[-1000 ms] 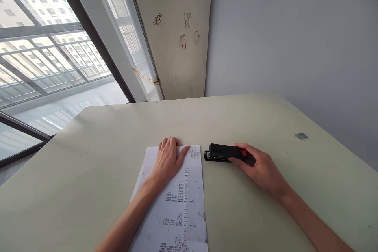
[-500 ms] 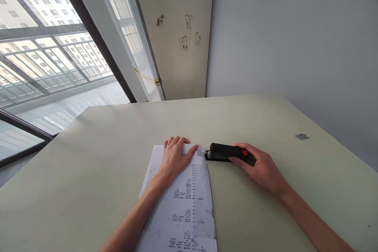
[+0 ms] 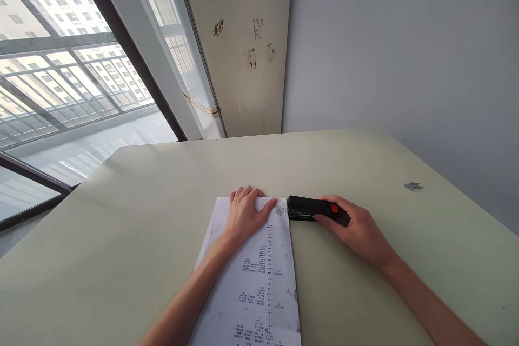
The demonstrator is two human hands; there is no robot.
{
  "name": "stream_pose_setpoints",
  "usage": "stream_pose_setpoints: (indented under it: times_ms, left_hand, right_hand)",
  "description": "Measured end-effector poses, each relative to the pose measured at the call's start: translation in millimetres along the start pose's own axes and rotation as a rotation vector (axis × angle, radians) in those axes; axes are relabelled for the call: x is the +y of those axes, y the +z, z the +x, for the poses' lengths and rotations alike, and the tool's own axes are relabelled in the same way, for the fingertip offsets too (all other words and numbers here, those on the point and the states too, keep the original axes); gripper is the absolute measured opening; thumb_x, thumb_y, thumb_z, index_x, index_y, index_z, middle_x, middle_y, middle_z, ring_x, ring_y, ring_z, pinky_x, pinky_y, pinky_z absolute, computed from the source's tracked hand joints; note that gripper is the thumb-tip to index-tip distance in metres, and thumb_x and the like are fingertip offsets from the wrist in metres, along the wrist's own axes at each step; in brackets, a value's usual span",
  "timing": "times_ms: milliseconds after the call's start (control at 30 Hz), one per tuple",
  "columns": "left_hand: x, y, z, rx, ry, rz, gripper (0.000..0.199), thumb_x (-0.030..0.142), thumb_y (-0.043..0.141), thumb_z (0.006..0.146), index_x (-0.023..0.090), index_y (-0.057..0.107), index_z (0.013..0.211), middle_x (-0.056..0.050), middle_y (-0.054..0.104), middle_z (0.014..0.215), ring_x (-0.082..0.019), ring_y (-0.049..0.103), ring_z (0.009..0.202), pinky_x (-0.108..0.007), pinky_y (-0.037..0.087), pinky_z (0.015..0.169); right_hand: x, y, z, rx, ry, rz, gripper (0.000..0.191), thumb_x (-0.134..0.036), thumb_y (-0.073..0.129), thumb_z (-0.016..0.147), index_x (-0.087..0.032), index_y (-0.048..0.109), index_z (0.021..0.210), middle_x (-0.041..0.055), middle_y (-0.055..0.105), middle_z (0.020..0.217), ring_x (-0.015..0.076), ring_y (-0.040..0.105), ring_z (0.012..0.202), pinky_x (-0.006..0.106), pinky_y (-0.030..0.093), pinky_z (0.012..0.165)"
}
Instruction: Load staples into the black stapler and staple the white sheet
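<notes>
Stapler (image 3: pixel 306 207): black, lying low on the table (image 3: pixel 121 227) at the far right corner of the paper (image 3: pixel 280 259), between the two hands.
Long axis: roughly left to right, crossing the paper's long side nearly square; front end toward the left hand (image 3: pixel 245 217), rear end toward the right hand (image 3: pixel 365 232).
Nearer hand: the right, which is touching it; the left lies a short way beyond its front end, with the printed corner block (image 3: pixel 281 207) between.
Front end: meets the paper's right edge; the tip of the base is not visible there, so how far the paper reaches in cannot be told.
Right hand: closed around the rear part, thumb along the near side, fingers over the far side, by the red patch (image 3: pixel 334 208); some fingertips are hidden.
Left hand: open and palm down on the paper, fingers slightly spread and curling over its far edge, thumb angled out toward the printed corner block; nothing pinched.
Paper: flat, long side running away from the person, near end out of view; number of sheets unclear.
Farther out: a grey scrap (image 3: pixel 413 186) on the table's right side, well apart from both hands.
</notes>
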State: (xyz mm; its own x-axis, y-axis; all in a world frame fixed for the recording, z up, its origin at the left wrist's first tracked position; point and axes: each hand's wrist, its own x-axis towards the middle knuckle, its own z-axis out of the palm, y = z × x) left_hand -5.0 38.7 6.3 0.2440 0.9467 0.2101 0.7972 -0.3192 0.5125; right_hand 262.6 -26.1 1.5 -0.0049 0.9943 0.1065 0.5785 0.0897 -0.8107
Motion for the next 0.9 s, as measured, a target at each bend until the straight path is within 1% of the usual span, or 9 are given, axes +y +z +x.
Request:
stream_pose_setpoints:
  times_ms: [167,333,500,700,767,900]
  left_hand:
    - [-2,1.8,1,0.019,-0.004,0.049,0.027,0.048,0.065,0.096,0.025,0.063,0.083,-0.003,0.070,0.092,-0.027,0.059,0.099,-0.050,0.040,0.100]
    - [-4,1.6,-1,0.032,-0.021,0.084,0.029,0.049,0.065,0.096,0.024,0.063,0.082,-0.004,0.068,0.094,-0.027,0.059,0.100,-0.049,0.040,0.099]
    - [3,8.3,0,0.046,-0.030,0.103,0.029,0.049,0.066,0.096,0.024,0.063,0.082,-0.004,0.066,0.093,-0.027,0.059,0.100,-0.050,0.040,0.100]
    - [8,14.1,0,0.065,-0.043,0.113,0.030,0.050,0.068,0.095,0.024,0.064,0.081,-0.005,0.065,0.093,-0.028,0.057,0.101,-0.052,0.040,0.100]
    - [10,14.5,0,0.083,-0.060,0.116,0.034,0.054,0.069,0.093,0.024,0.062,0.079,-0.006,0.065,0.093,-0.029,0.057,0.102,-0.053,0.039,0.101]
    - [14,14.0,1,0.113,-0.081,0.111,0.046,0.066,0.071,0.086,0.024,0.059,0.073,-0.006,0.064,0.089,-0.031,0.058,0.100,-0.055,0.039,0.099]
  right_hand:
    - [3,-3,-1,-0.003,0.014,-0.014,0.045,-0.067,0.064,0.092,-0.030,0.072,0.117,0.0043,0.077,0.110,0.0257,0.069,0.091,0.035,0.056,0.074]
    - [3,-6,-1,-0.016,0.025,0.023,0.047,-0.069,0.066,0.090,-0.030,0.073,0.115,0.0036,0.078,0.108,0.0256,0.071,0.091,0.035,0.057,0.076]
    - [4,-5,0,-0.044,0.029,0.067,0.043,-0.066,0.068,0.090,-0.032,0.074,0.115,0.0014,0.078,0.108,0.0241,0.071,0.091,0.034,0.058,0.079]
    - [5,-8,1,-0.064,0.032,0.089,0.044,-0.067,0.068,0.089,-0.031,0.072,0.114,0.0035,0.078,0.108,0.0266,0.070,0.092,0.036,0.058,0.078]
    - [5,-9,1,-0.072,0.025,0.110,0.043,-0.066,0.069,0.089,-0.031,0.072,0.114,0.0035,0.077,0.109,0.0271,0.070,0.094,0.037,0.058,0.081]
    - [6,-11,1,-0.102,0.013,0.137,0.042,-0.066,0.070,0.089,-0.031,0.071,0.113,0.0040,0.077,0.112,0.0288,0.069,0.100,0.041,0.057,0.087]
